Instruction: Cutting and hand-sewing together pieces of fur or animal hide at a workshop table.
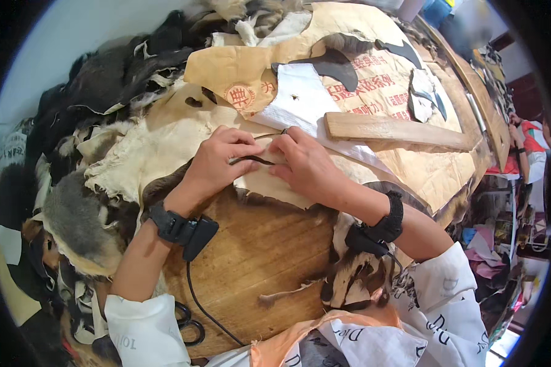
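Note:
Close together over a pale hide (171, 134), my left hand (217, 159) and my right hand (309, 168) pinch a thin dark strip (254, 160) that runs between their fingertips. Whether it is a separate piece or the dark edge of a hide, I cannot tell. Both sets of fingers are closed. The hide lies skin side up, with dark fur showing along its edges. Just beyond my right hand are a white sheet (300, 101) and a flat wooden stick (398, 130). Black-handled scissors (193, 332) lie partly hidden by my left sleeve.
A brown paper sheet (361, 37) with red print covers the far side, with dark cut pieces (330, 67) on it. Dark fur scraps (128, 73) pile up at the left. Below my hands is the wooden board (257, 251); a patchy fur piece (355, 275) lies by my right forearm.

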Demonstrator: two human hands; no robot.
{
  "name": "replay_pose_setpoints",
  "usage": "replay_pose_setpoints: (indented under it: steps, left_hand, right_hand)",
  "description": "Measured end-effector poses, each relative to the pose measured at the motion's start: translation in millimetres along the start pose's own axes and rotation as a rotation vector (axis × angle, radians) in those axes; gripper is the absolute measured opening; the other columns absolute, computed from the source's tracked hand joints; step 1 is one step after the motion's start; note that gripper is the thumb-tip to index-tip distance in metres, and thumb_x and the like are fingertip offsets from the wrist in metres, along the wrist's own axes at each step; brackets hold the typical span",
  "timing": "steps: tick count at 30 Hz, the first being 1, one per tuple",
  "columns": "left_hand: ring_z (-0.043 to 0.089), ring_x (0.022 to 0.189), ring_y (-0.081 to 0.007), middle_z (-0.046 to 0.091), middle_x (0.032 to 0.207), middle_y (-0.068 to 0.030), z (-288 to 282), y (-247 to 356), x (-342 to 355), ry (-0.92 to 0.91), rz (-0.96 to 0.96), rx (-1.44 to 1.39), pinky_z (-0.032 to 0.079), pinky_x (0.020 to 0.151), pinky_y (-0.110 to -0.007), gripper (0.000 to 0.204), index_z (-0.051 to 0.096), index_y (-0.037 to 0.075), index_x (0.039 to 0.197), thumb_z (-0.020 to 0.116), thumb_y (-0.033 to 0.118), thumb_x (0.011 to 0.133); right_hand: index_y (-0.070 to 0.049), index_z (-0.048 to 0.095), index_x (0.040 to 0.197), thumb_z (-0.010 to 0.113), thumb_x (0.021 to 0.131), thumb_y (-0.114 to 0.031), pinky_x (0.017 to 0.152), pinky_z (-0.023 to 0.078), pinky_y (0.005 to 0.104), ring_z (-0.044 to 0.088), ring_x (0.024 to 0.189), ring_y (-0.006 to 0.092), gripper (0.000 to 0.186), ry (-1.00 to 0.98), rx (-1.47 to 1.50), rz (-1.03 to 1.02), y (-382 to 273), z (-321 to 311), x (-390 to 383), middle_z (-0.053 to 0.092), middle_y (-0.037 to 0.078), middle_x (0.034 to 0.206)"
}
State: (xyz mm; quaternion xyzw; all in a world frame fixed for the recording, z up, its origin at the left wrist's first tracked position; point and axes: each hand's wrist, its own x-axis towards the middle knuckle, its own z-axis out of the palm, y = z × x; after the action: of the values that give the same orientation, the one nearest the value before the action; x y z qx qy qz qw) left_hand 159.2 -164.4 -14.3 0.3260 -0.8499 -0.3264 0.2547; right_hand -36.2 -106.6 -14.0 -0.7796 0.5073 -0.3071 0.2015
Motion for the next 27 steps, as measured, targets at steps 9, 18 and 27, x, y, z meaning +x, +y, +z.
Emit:
replay_pose_setpoints:
  steps: [9, 18, 27]
  left_hand:
    - [0.056, 0.082, -0.0201, 0.063, 0.085, -0.0022, 5.6, -7.8, 2.7, 0.079, 0.078, 0.012, 0.047, 0.074, -0.030, 0.020, 0.071, 0.011, 0.086, 0.073, 0.012, 0.066]
    - [0.055, 0.081, -0.0186, 0.063, 0.084, -0.0015, 9.2, -10.1, -1.5, 0.114, 0.051, -0.042, 0.046, 0.073, -0.029, 0.017, 0.072, 0.011, 0.083, 0.072, 0.008, 0.066]
    - [0.054, 0.081, -0.0176, 0.064, 0.085, -0.0007, 11.9, -10.1, -1.0, 0.128, 0.020, -0.090, 0.046, 0.073, -0.028, 0.017, 0.072, 0.012, 0.082, 0.072, 0.006, 0.065]
  right_hand:
    - [-0.002, 0.058, 0.080, 0.064, 0.071, -0.009, 0.066, 0.045, 0.0402, 0.053, 0.075, 0.0331, 0.012, 0.068, -0.025, -0.013, -0.6, 0.4, -0.1, 0.051, 0.013, 0.077]
    - [-0.003, 0.061, 0.084, 0.062, 0.075, -0.007, 0.062, 0.047, 0.0382, 0.059, 0.069, 0.0322, 0.010, -0.008, 0.159, 0.190, -12.4, -28.9, 13.9, 0.060, 0.015, 0.077]
    - [-0.003, 0.061, 0.077, 0.059, 0.078, -0.009, 0.062, 0.047, 0.0390, 0.059, 0.069, 0.0330, 0.006, -0.005, 0.047, 0.030, 8.4, -11.4, 10.5, 0.060, 0.014, 0.074]
